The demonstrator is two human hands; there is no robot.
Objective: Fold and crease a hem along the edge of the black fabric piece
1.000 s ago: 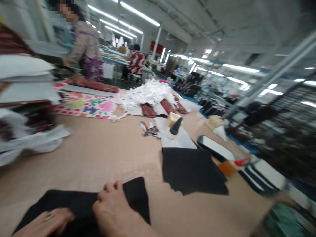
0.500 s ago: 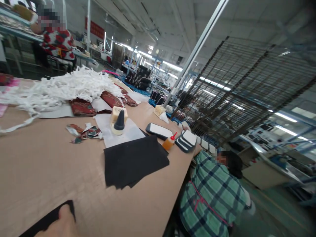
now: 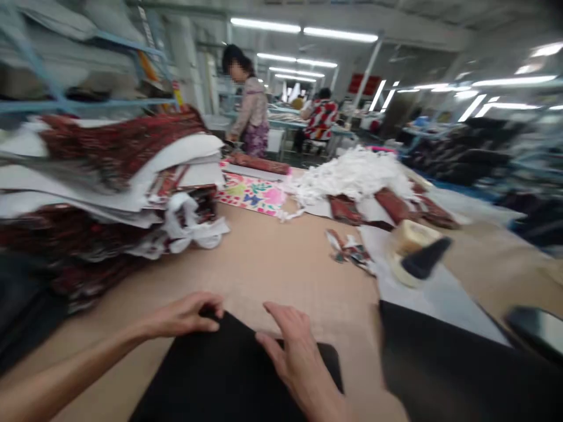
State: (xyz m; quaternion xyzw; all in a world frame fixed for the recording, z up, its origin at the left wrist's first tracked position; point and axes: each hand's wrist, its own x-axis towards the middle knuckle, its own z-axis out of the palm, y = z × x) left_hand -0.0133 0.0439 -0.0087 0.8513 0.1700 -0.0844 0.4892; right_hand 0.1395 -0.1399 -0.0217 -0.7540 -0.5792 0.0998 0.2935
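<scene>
One black sheet (image 3: pixel 220 375) is corner-pinched by the left hand (image 3: pixel 189 315); the right hand (image 3: pixel 295 343) is loosely spread. Uneven pulling could crease it.

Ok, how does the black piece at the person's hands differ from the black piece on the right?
The near black piece has the left hand and right hand at it; the right black piece has no hand on it. The near black piece lies away from the white sheet, while the right black piece borders it. Both are plain black and run out of the picture.
</scene>
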